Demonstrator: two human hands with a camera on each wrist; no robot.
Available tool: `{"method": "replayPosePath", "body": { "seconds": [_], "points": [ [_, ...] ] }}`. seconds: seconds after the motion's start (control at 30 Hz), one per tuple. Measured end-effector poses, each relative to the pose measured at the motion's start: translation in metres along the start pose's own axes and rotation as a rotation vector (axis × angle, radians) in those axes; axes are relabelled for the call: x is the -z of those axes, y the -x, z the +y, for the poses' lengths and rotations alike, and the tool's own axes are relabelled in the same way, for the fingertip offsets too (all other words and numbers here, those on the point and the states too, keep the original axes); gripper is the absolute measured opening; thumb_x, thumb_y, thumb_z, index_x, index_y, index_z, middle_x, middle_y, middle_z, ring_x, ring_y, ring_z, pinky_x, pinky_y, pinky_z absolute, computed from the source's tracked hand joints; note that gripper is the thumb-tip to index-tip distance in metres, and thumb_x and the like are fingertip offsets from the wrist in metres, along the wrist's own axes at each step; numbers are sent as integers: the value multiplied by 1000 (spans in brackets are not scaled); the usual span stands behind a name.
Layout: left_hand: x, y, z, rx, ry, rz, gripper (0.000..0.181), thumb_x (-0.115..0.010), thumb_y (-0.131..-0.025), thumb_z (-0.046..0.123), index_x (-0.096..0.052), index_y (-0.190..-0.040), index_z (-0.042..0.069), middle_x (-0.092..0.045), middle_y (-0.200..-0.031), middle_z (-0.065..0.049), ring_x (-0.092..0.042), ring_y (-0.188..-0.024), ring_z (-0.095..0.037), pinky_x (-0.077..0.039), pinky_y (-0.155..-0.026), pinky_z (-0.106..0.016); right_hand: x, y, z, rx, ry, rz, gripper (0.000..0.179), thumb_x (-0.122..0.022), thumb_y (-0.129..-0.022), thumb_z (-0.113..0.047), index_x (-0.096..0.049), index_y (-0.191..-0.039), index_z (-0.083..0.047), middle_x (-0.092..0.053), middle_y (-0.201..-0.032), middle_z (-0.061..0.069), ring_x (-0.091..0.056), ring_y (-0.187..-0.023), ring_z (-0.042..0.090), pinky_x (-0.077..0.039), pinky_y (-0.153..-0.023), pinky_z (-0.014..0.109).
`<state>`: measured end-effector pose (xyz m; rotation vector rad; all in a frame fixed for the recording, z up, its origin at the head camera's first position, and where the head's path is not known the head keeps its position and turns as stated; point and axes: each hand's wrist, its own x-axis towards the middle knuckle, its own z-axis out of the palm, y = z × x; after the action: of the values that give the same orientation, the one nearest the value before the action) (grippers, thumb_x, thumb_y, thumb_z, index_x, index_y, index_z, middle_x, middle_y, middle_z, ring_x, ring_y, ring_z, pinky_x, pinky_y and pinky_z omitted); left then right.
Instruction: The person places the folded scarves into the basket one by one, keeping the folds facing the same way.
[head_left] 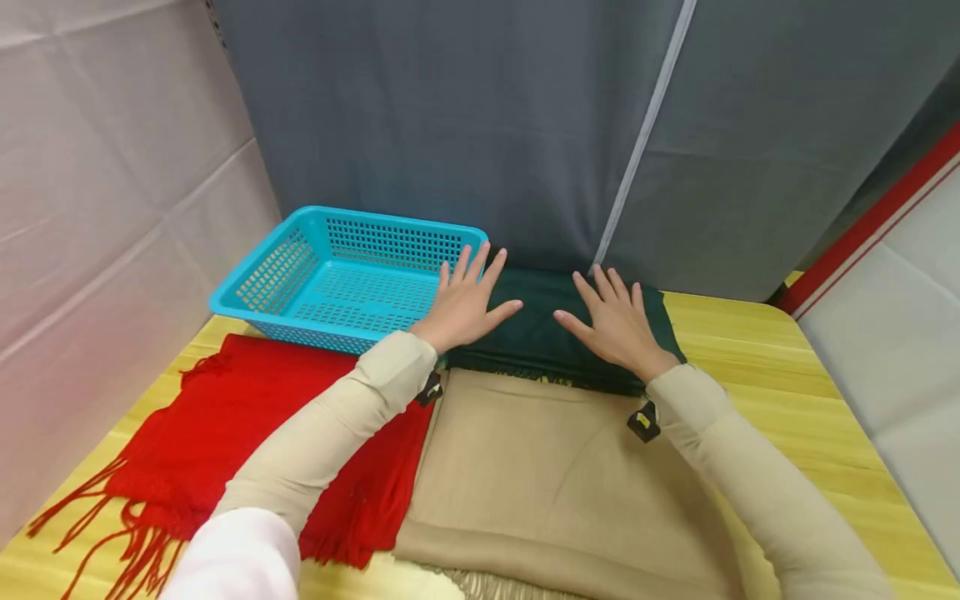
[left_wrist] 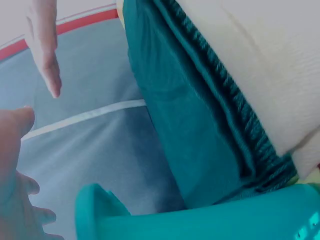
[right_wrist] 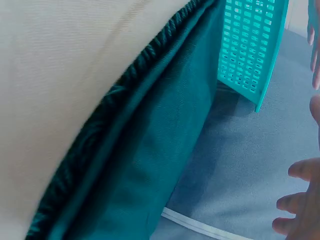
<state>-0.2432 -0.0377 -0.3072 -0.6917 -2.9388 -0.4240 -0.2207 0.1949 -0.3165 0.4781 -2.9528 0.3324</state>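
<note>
Both hands are held out with fingers spread and nothing in them. In the head view the left hand [head_left: 467,302] is over the right end of a blue plastic basket [head_left: 251,312], which has perforated sides and no contents. My right hand [head_left: 617,325] hovers over a folded dark green scarf [head_left: 525,333] with a fringed near edge. Nearer me lies a folded beige scarf [head_left: 555,467], fringed along its front. To its left a red scarf [head_left: 247,417] lies folded, its tassels spread on the table; my left forearm hides part of it.
The yellow wood-grain table [head_left: 757,358] shows at the right and along the front. A grey cloth partition [head_left: 450,108] stands behind the basket and green scarf. White panels flank the left [head_left: 112,208] and right sides, the right one edged in red.
</note>
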Motion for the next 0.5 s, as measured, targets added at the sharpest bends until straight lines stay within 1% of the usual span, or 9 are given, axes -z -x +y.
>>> {"method": "replayPosePath", "body": {
  "seconds": [0.13, 0.2, 0.27, 0.4, 0.5],
  "points": [
    [1, 11, 0, -39, 34, 25, 78, -36, -85, 60, 0, -143, 22, 10, -147, -2, 17, -131, -22, 4, -103, -51, 0, 12, 5, 15, -5, 10, 77, -44, -85, -56, -22, -141, -9, -9, -144, 21, -2, -132, 36, 2, -99, 59],
    [2, 17, 0, -51, 54, 30, 78, -37, -85, 59, 1, -143, 22, 11, -147, -1, 18, -131, -20, 5, -103, -49, 0, 19, 7, 25, -6, 18, 78, -49, -83, -54, -23, -140, -8, -10, -144, 21, -3, -132, 36, 1, -100, 58],
    [3, 23, -1, -61, 68, 41, 78, -37, -85, 59, 0, -143, 22, 10, -147, 0, 17, -131, -20, 4, -104, -49, 0, 25, 10, 37, -7, 25, 80, -54, -81, -52, -24, -140, -7, -10, -144, 22, -4, -131, 37, 0, -100, 58],
    [5, 34, -1, -94, 82, 75, 77, -38, -85, 58, -1, -143, 22, 7, -147, 1, 11, -133, -21, 1, -104, -49, 2, 38, 16, 57, -16, 28, 82, -58, -80, -49, -23, -140, -5, -11, -143, 23, -5, -131, 38, 0, -99, 60],
    [5, 43, 0, -140, 75, 103, 77, -39, -85, 58, -5, -143, 21, 3, -148, 0, 5, -134, -23, -2, -104, -49, 3, 47, 19, 55, -43, 21, 83, -61, -79, -46, -23, -140, -4, -10, -143, 24, -4, -131, 39, -1, -98, 61]
  ]
}}
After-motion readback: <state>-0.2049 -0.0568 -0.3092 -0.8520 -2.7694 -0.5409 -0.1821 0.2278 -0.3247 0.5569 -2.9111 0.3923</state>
